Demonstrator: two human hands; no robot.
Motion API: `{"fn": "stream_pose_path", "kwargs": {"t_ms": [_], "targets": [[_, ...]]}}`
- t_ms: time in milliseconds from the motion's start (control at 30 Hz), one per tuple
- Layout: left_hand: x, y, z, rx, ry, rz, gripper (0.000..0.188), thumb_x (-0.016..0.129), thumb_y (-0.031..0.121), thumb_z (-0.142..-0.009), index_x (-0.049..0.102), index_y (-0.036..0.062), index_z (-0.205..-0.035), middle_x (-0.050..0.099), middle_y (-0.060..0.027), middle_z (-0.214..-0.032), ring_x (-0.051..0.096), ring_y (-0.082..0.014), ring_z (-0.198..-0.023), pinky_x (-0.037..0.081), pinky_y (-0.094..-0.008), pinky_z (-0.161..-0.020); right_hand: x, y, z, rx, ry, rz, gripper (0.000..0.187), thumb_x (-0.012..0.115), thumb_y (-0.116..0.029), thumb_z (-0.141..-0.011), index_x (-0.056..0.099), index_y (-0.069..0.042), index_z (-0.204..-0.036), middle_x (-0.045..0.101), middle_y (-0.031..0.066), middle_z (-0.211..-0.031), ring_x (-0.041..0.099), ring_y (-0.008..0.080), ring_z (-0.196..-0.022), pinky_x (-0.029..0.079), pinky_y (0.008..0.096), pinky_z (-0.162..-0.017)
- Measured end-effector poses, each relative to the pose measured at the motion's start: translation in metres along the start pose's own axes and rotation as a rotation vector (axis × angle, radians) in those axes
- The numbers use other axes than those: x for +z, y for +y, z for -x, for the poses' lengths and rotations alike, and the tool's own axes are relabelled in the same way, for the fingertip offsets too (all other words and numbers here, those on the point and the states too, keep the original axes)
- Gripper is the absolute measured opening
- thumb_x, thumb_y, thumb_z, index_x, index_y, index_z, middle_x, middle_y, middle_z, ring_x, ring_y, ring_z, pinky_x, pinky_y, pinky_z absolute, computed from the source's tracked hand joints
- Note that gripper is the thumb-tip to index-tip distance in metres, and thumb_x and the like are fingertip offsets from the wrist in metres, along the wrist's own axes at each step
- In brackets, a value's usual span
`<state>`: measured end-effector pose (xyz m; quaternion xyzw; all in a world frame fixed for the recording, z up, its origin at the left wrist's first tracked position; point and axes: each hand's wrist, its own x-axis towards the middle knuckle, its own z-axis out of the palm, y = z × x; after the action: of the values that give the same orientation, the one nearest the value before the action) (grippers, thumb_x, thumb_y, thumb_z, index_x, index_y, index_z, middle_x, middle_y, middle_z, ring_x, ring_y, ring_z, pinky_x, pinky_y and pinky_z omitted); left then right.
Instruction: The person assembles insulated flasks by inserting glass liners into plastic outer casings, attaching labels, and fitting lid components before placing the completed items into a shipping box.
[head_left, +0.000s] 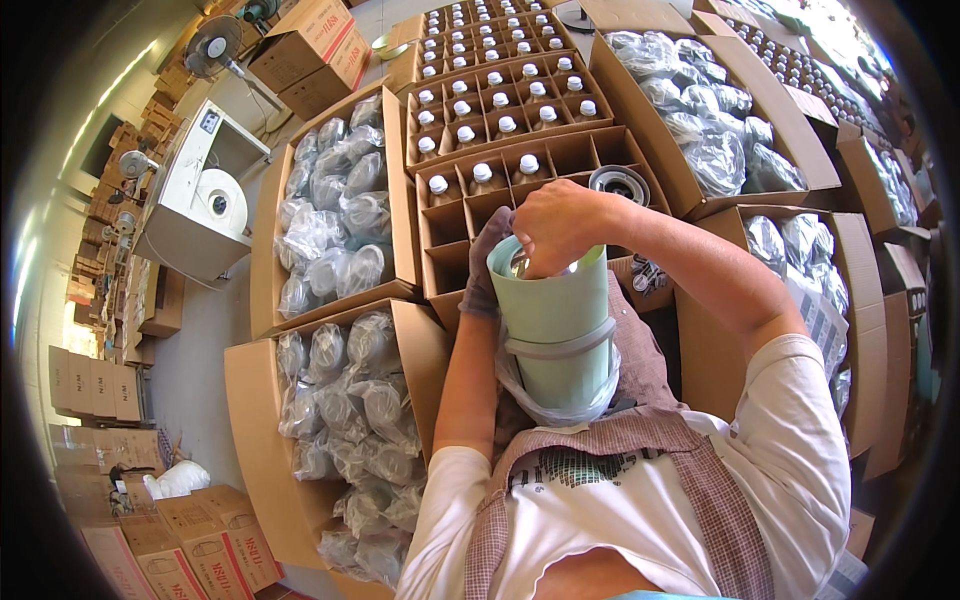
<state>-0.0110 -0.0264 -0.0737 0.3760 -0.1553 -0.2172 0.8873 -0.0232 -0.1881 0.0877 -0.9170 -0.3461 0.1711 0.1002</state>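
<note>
A mint-green cylinder (555, 320), probably a thermos-like vessel's outer shell, stands in my lap with its mouth up. A grey band runs round it, and clear plastic (572, 408) bunches at its foot. My left hand (485, 262), in a grey glove, grips the cylinder's left side near the rim. Bare and closed, my right hand (560, 222) reaches down into the mouth; its fingertips are partly hidden there. Something shiny and silvery (519, 262) shows inside beside those fingers.
Ahead, a divided carton (450, 212) holds white-capped bottles (482, 178); a black ring-shaped part (620, 184) rests at its right. Open cartons of plastic-wrapped items (335, 190) flank me on both sides. A white machine (195, 195) and a fan (213, 45) stand farther left.
</note>
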Motion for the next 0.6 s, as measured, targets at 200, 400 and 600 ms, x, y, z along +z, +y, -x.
{"fn": "stream_pose_path", "kwargs": {"t_ms": [200, 400, 600], "targets": [[0.040, 0.071, -0.006, 0.009, 0.066, -0.360, 0.027, 0.059, 0.008, -0.100, 0.063, -0.0050, -0.124, 0.070, -0.0111, -0.110, 0.068, -0.0161, -0.098, 0.056, -0.0272, -0.087, -0.009, 0.030, 0.005, -0.024, -0.023, -0.150, 0.044, 0.074, -0.049, -0.079, 0.077, -0.008, -0.096, 0.075, 0.0149, -0.095, 0.070, 0.0313, -0.092, 0.054, 0.0411, -0.081], [0.068, 0.099, -0.015, -0.295, -0.045, -0.845, 0.054, 0.074, 0.026, -0.092, 0.057, -0.0056, -0.133, 0.066, -0.0091, -0.121, 0.064, -0.0129, -0.103, 0.051, -0.0266, -0.093, 0.003, 0.095, 0.019, 0.107, 0.360, -0.753, 0.018, 0.071, -0.015, -0.087, 0.074, 0.001, -0.094, 0.072, 0.0052, -0.080, 0.066, 0.0110, -0.075, 0.054, 0.0280, -0.069], [0.075, 0.100, -0.022, -0.332, 0.031, -1.071, 0.044, 0.070, 0.016, -0.091, 0.061, -0.0014, -0.131, 0.068, -0.0085, -0.119, 0.064, -0.0128, -0.103, 0.052, -0.0278, -0.092, 0.002, 0.091, 0.015, -0.088, 0.354, -0.697, 0.017, 0.070, -0.014, -0.089, 0.074, 0.001, -0.095, 0.073, 0.0039, -0.084, 0.066, 0.0093, -0.076, 0.054, 0.0269, -0.071]]}}
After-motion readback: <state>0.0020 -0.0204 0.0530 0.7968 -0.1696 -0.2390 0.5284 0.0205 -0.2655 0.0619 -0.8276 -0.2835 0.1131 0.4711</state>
